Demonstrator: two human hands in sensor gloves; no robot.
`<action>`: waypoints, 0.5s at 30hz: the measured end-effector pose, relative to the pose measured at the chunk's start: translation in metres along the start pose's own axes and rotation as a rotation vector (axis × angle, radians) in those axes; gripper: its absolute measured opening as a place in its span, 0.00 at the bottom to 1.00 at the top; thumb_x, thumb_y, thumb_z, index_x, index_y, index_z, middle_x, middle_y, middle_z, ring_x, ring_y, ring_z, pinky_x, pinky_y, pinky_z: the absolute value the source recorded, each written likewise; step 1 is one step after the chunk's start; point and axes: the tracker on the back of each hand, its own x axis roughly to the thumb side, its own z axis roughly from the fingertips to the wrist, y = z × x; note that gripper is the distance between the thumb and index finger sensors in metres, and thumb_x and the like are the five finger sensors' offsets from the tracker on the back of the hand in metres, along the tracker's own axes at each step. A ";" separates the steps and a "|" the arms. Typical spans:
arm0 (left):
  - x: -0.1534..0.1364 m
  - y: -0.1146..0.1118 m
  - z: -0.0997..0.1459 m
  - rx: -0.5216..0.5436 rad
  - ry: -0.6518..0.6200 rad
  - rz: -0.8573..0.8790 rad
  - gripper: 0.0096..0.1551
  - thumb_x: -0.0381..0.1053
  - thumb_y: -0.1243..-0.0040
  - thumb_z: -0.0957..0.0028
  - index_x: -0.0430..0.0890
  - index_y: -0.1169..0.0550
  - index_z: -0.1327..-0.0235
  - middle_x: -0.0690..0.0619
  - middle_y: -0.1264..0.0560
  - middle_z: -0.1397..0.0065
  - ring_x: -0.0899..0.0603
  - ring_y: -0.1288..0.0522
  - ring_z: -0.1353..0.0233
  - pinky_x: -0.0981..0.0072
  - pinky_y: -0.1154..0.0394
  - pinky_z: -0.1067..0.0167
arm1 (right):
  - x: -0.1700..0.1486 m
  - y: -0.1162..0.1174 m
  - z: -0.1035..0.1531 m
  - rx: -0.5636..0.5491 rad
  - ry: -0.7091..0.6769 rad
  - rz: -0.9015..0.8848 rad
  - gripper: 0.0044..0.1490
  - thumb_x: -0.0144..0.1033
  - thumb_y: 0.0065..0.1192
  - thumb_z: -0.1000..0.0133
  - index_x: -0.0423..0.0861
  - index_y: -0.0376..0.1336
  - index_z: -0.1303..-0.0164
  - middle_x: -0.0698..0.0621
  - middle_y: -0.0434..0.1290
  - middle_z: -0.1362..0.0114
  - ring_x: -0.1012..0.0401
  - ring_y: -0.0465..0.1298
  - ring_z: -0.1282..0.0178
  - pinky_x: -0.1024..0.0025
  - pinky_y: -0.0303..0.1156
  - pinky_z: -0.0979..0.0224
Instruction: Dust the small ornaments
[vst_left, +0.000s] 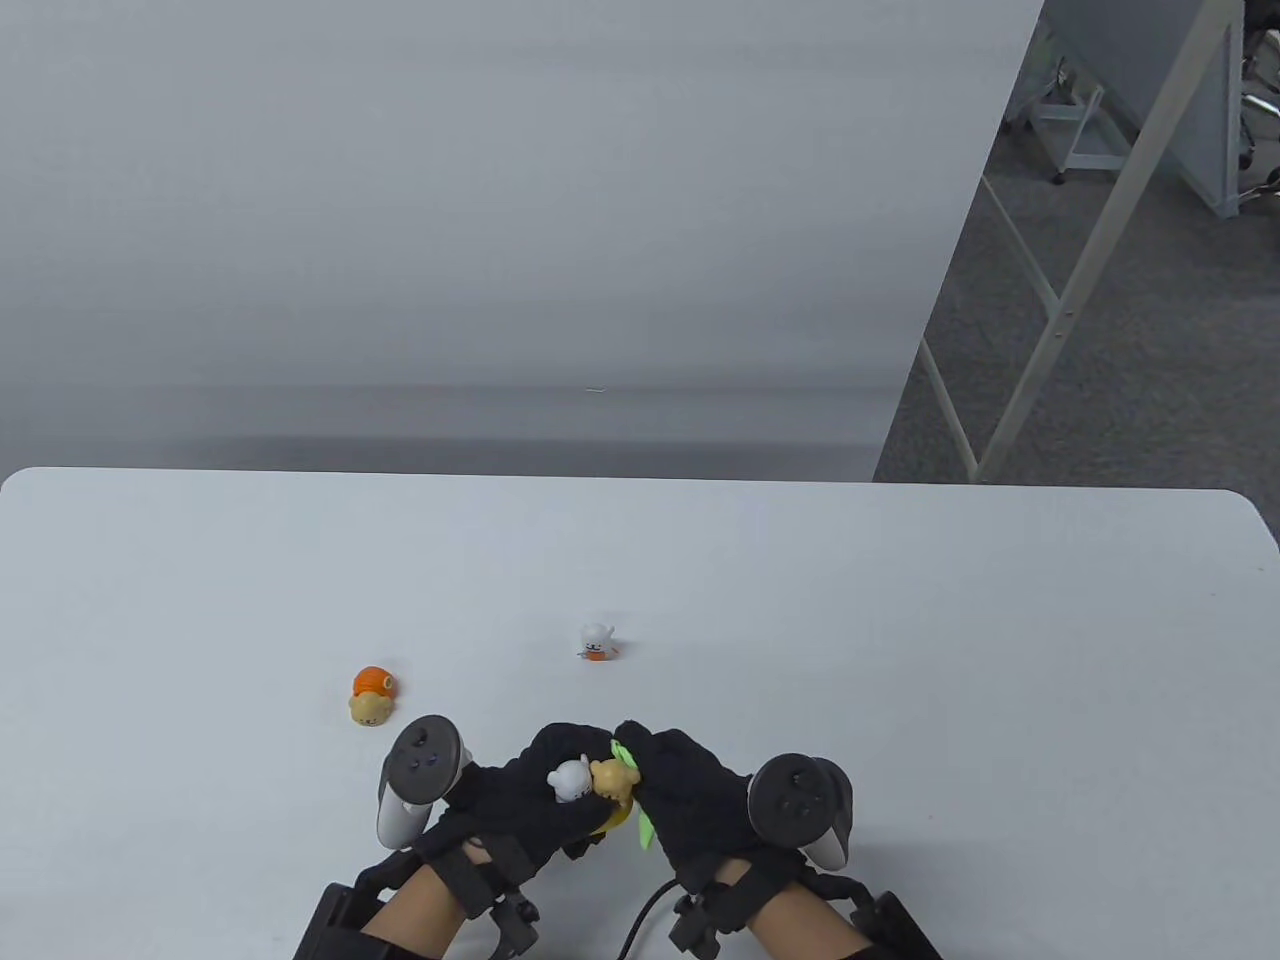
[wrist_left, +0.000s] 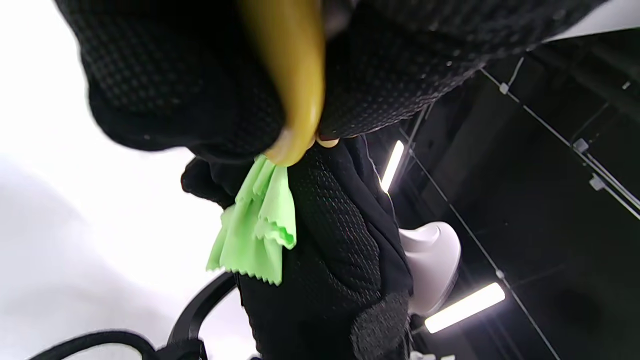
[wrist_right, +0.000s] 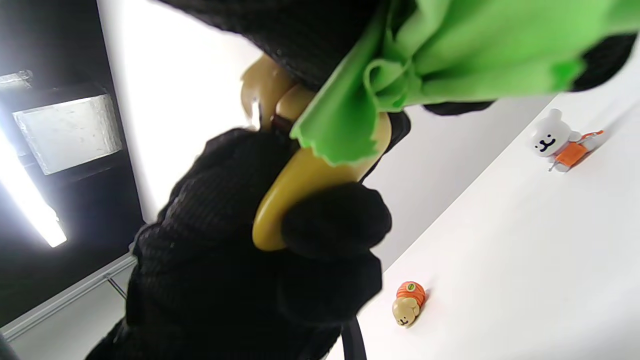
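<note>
Cloth on ornament.
My left hand (vst_left: 520, 800) grips the ornament (vst_left: 600, 785); my right hand (vst_left: 695, 800) pinches the cloth (wrist_right: 450, 55) against it, near the table's (vst_left: 900, 620) front edge.

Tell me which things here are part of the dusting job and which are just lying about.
Part of the job:
- banana ornament with two little figures, held in the left hand
- green cloth in the right hand
- white bear ornament on the table
- orange-capped ornament on the table

Lying about:
- metal frame on the floor beyond the table

Three ornaments: held (vst_left: 592, 785), orange-shelled (vst_left: 372, 695), white bear (vst_left: 597, 642); one green cloth (vst_left: 640, 800).
</note>
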 end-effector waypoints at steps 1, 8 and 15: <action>0.000 0.001 0.001 0.042 0.001 0.004 0.39 0.48 0.27 0.42 0.38 0.37 0.26 0.29 0.39 0.19 0.38 0.11 0.53 0.55 0.08 0.65 | 0.001 0.002 0.002 -0.002 0.006 0.017 0.30 0.21 0.63 0.40 0.28 0.61 0.28 0.18 0.72 0.38 0.35 0.78 0.51 0.24 0.72 0.42; 0.010 0.001 0.001 0.079 -0.019 -0.020 0.40 0.48 0.27 0.43 0.38 0.37 0.26 0.29 0.34 0.23 0.40 0.10 0.56 0.57 0.08 0.68 | 0.002 0.000 -0.001 -0.049 0.038 -0.043 0.30 0.20 0.64 0.41 0.27 0.61 0.29 0.18 0.72 0.39 0.35 0.78 0.52 0.24 0.72 0.43; 0.013 0.004 0.004 0.207 -0.010 -0.114 0.48 0.48 0.30 0.41 0.37 0.45 0.17 0.28 0.38 0.21 0.38 0.12 0.52 0.54 0.09 0.64 | 0.008 0.007 0.000 -0.040 0.051 -0.059 0.31 0.21 0.63 0.40 0.23 0.59 0.30 0.18 0.73 0.40 0.36 0.78 0.53 0.25 0.73 0.44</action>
